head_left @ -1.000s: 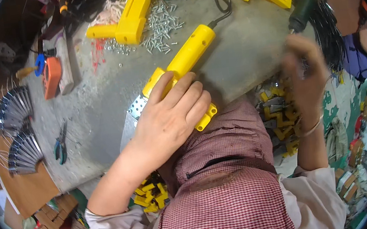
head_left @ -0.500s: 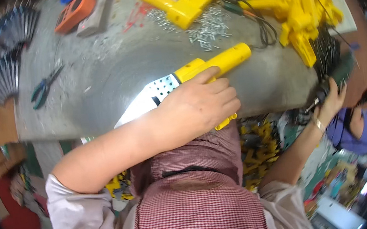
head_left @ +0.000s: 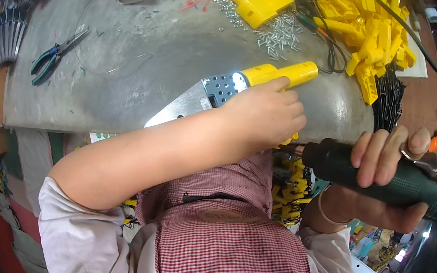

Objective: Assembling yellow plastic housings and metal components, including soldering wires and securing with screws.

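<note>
My left hand point(head_left: 270, 112) is closed around a yellow plastic handle point(head_left: 302, 73), which lies over the front edge of the bench. From its left end juts a flat silver metal plate point(head_left: 184, 103) with a holed dark section; my forearm covers part of it. In my right hand point(head_left: 379, 157) is a dark green and black electric screwdriver point(head_left: 333, 163). Its tip points left, close to the yellow part under my left fingers, and whether they touch I cannot tell. Beyond the handle lie a heap of small screws point(head_left: 278, 35) and another yellow handle piece point(head_left: 259, 5).
Yellow plastic handle shells point(head_left: 362, 15) are piled at the back right, beside a bundle of black cords point(head_left: 388, 96). Long-nose pliers point(head_left: 55, 54) lie at the left of the metal bench point(head_left: 130, 82). A dark cable point(head_left: 395, 16) hangs down on the right.
My right hand has brought the electric screwdriver in from the far right, close to the yellow handle. My left hand keeps its hold. The view has shifted slightly.
</note>
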The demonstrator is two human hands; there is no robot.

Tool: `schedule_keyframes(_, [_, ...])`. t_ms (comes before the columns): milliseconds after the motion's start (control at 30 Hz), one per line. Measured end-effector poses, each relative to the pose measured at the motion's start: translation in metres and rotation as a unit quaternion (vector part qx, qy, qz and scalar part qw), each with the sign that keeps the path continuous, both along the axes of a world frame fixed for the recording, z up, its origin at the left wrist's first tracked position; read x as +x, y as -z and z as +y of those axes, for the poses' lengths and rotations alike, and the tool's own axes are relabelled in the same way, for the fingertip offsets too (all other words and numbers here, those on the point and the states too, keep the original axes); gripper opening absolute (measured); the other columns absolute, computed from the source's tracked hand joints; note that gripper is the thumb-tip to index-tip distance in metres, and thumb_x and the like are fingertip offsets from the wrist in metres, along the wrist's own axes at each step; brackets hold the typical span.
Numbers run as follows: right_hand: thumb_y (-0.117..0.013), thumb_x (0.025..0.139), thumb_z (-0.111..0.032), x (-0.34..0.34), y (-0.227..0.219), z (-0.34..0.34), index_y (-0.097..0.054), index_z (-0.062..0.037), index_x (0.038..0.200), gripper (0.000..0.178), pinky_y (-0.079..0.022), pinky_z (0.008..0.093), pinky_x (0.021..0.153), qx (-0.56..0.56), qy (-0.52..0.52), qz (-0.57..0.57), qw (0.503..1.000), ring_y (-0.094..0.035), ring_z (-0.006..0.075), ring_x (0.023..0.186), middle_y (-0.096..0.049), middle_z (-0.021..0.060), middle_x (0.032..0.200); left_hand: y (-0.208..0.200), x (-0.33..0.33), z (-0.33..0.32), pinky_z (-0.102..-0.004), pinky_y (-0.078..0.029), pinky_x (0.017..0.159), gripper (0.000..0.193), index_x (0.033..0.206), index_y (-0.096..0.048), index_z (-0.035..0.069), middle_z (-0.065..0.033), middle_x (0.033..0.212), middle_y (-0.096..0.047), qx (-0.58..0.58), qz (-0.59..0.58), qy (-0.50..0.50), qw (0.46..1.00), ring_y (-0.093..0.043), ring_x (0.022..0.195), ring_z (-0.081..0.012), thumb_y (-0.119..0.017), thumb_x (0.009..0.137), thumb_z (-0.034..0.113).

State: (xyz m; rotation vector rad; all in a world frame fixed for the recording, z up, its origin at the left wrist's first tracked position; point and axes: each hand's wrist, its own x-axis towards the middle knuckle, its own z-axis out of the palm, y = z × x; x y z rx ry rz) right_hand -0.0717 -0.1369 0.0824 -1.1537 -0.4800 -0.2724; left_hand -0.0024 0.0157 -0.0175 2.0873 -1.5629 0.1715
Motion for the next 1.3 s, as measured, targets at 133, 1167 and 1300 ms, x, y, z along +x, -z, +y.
schedule_keyframes(133, [-0.072,0.077,-0.047,0.008,0.008,0.007,-0.039,-0.0066,0.105,0.059,-0.044,0.0274,0.061,-0.063,0.003,0.024,0.998,-0.052,0.0133,0.057,-0.052,0.0040,0.074,0.002,0.000,0.002,-0.0353,-0.039,0.098,0.016,0.089,-0.055,0.008,-0.0034,0.087,-0.056,-0.009,0.002,0.009,1.000,-0.055,0.096,-0.0198,-0.060,0.075,0.013])
schedule_keyframes(1167, [-0.074,0.077,-0.045,0.017,0.008,-0.015,-0.040,-0.0052,0.106,0.059,-0.045,0.0273,0.058,-0.111,-0.041,-0.052,0.992,-0.054,0.0164,0.056,-0.054,0.0052,0.074,0.002,-0.007,-0.003,-0.0346,-0.039,0.097,0.011,0.084,-0.057,0.008,-0.0031,0.082,-0.055,0.017,-0.025,-0.045,0.999,-0.055,0.087,-0.0191,-0.057,0.076,0.017])
schedule_keyframes(1300, [-0.077,0.075,-0.041,0.034,-0.005,-0.036,-0.041,-0.0070,0.099,0.055,-0.046,0.0236,0.051,-0.117,-0.176,-0.089,0.973,-0.055,0.0128,0.050,-0.055,0.0019,0.066,-0.001,-0.011,-0.006,-0.0321,-0.039,0.093,0.010,0.083,-0.058,0.009,-0.0013,0.081,-0.055,-0.002,-0.057,-0.080,0.995,-0.054,0.088,-0.0161,-0.055,0.078,0.018])
